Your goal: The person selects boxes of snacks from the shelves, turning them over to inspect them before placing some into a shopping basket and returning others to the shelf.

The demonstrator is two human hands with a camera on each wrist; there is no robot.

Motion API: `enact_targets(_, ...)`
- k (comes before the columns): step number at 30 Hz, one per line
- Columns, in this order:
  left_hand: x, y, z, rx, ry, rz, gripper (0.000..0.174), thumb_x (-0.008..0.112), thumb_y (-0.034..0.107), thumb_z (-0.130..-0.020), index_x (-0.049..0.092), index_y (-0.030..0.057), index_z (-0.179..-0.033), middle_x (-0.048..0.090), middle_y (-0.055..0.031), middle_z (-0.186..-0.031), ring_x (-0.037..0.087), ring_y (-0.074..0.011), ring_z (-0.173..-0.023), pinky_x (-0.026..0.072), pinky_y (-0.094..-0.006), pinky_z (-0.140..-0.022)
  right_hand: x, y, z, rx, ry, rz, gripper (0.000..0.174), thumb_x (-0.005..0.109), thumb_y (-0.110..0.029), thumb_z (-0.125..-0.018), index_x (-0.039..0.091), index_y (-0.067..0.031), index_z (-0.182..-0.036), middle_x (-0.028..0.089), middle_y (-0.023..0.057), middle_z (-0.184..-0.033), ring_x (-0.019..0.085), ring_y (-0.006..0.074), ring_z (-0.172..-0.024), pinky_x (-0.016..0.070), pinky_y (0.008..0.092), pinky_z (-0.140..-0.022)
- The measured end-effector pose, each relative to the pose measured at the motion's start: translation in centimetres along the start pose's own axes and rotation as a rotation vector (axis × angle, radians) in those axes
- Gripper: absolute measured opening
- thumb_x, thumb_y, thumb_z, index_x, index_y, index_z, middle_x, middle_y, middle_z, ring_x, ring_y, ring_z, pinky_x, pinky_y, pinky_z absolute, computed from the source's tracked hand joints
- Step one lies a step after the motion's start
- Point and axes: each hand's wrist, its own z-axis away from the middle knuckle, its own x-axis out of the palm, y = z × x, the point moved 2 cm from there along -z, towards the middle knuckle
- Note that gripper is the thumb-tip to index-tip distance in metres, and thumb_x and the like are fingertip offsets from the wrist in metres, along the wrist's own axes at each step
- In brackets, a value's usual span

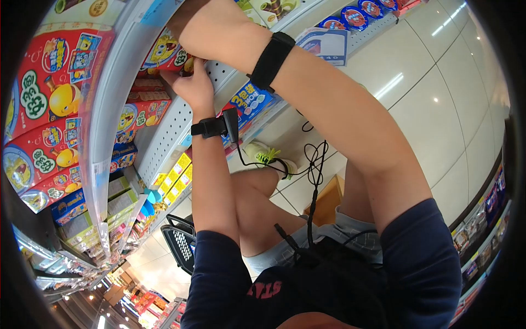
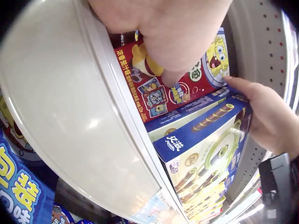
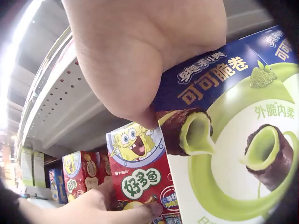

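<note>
My left hand (image 1: 194,88) grips a red cartoon snack box (image 3: 133,163) on the shelf. In the right wrist view its thumb presses the printed front and its fingers go behind the side. Beside that box stands a blue-and-white wafer roll box (image 3: 229,135), part of a row. My right hand (image 3: 135,51) is at the upper edge of the wafer roll box, its thumb reaching the corner where the two boxes meet. The right hand's other fingers are hidden behind the box.
A pale shelf lip (image 2: 88,112) runs along the front of the boxes. More red snack boxes (image 1: 55,93) stand on the neighbouring shelf. A perforated metal panel (image 1: 159,131) lies behind. Black cables (image 1: 315,164) hang between my arms, and a black basket (image 1: 181,247) is on the floor.
</note>
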Motion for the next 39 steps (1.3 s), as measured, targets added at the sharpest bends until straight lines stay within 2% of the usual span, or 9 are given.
enact_targets(3, -0.1, 1.2, 0.2, -0.076, -0.006, 0.162, 0.087, 0.079, 0.014, -0.081, 0.025, -0.0203, -0.14, 0.041, -0.0305, -0.141, 0.044, -0.0309, -0.13, 0.0309, -0.0373, -0.111, -0.1, -0.1, -0.3, 0.01, -0.043, -0.013, 0.045, 0.051, -0.022, -0.089, 0.064, -0.0016, -0.127, 0.059, 0.0183, -0.135, 0.049, 0.0307, -0.133, 0.0222, 0.0563, -0.116)
enact_targets(9, 0.0, -0.6, 0.0, -0.033, -0.002, -0.029, 0.087, 0.079, 0.012, -0.081, 0.023, -0.0184, -0.14, 0.044, -0.0278, -0.138, 0.046, -0.0299, -0.127, 0.0357, -0.0369, -0.108, -1.2, -0.2, 0.0, -0.013, 0.031, 0.035, 0.042, 0.052, -0.021, -0.089, 0.066, -0.0025, -0.124, 0.062, 0.0186, -0.131, 0.053, 0.03, -0.129, 0.0226, 0.0544, -0.116)
enact_targets(14, 0.1, 0.4, 0.0, -0.026, 0.051, 0.146, 0.087, 0.079, 0.016, -0.08, 0.027, -0.0224, -0.137, 0.049, -0.0279, -0.133, 0.049, -0.0278, -0.122, 0.0348, -0.0345, -0.107, -1.2, -0.1, -0.3, -0.007, -0.165, 0.01, 0.037, 0.054, -0.021, -0.087, 0.069, -0.0036, -0.116, 0.069, 0.017, -0.117, 0.063, 0.0286, -0.115, 0.0297, 0.0527, -0.111)
enact_targets(16, 0.1, 0.2, 0.0, -0.047, 0.017, 0.169, 0.085, 0.081, 0.011, -0.077, 0.029, -0.0124, -0.14, 0.047, -0.0242, -0.136, 0.05, -0.0299, -0.123, 0.037, -0.0388, -0.107, -1.0, 0.0, -0.5, 0.003, -0.181, 0.012, 0.038, 0.055, -0.022, -0.086, 0.069, -0.0036, -0.116, 0.069, 0.0173, -0.118, 0.063, 0.0289, -0.115, 0.0315, 0.0511, -0.11)
enact_targets(18, 0.1, -0.1, -0.1, -0.031, 0.026, 0.142, 0.083, 0.081, 0.011, -0.076, 0.032, -0.0117, -0.138, 0.048, -0.024, -0.134, 0.051, -0.0305, -0.121, 0.0378, -0.0391, -0.106, -0.9, -0.1, -0.4, 0.011, -0.196, 0.015, 0.039, 0.057, -0.023, -0.085, 0.069, -0.0035, -0.117, 0.068, 0.0176, -0.119, 0.062, 0.0293, -0.116, 0.0332, 0.0496, -0.109)
enact_targets(20, 0.1, -0.6, -0.2, -0.018, 0.035, 0.113, 0.081, 0.081, 0.01, -0.075, 0.034, -0.011, -0.137, 0.049, -0.0238, -0.133, 0.052, -0.031, -0.119, 0.0386, -0.0395, -0.105, -1.4, -0.2, 0.0, 0.047, -0.039, 0.014, 0.041, 0.059, -0.024, -0.084, 0.068, -0.003, -0.118, 0.068, 0.0179, -0.12, 0.063, 0.0298, -0.115, 0.034, 0.0461, -0.11)
enact_targets(27, 0.3, -1.5, -0.4, 0.064, 0.035, 0.155, 0.077, 0.083, 0.016, -0.072, 0.039, -0.0102, -0.13, 0.049, -0.0261, -0.127, 0.05, -0.0374, -0.118, 0.0381, -0.0442, -0.103, -1.4, -0.5, 0.3, -0.013, -0.035, 0.066, 0.042, 0.064, -0.028, -0.082, 0.068, -0.0025, -0.115, 0.068, 0.0158, -0.118, 0.064, 0.0285, -0.111, 0.0418, 0.0453, -0.102)
enact_targets(36, 0.1, -0.6, -0.2, 0.036, 0.062, 0.159, 0.095, 0.087, 0.023, -0.068, 0.033, -0.0122, -0.139, 0.046, -0.0292, -0.132, 0.046, -0.0426, -0.124, 0.0366, -0.0457, -0.108, -2.9, -1.8, 0.1, -0.018, 0.067, -0.205, 0.031, 0.07, -0.031, -0.075, 0.073, -0.0064, -0.094, 0.069, 0.015, -0.09, 0.065, 0.0345, -0.082, 0.0495, 0.0459, -0.082)
enact_targets(39, -0.5, 0.9, -0.2, 0.031, 0.111, 0.473, 0.089, 0.084, 0.022, -0.074, 0.033, -0.0103, -0.14, 0.049, -0.0252, -0.136, 0.049, -0.0321, -0.127, 0.038, -0.0409, -0.107, -3.0, -3.4, 1.3, -0.135, 0.179, -0.159, 0.034, 0.071, -0.033, -0.075, 0.072, -0.0066, -0.097, 0.069, 0.0172, -0.091, 0.065, 0.0347, -0.084, 0.049, 0.046, -0.084)
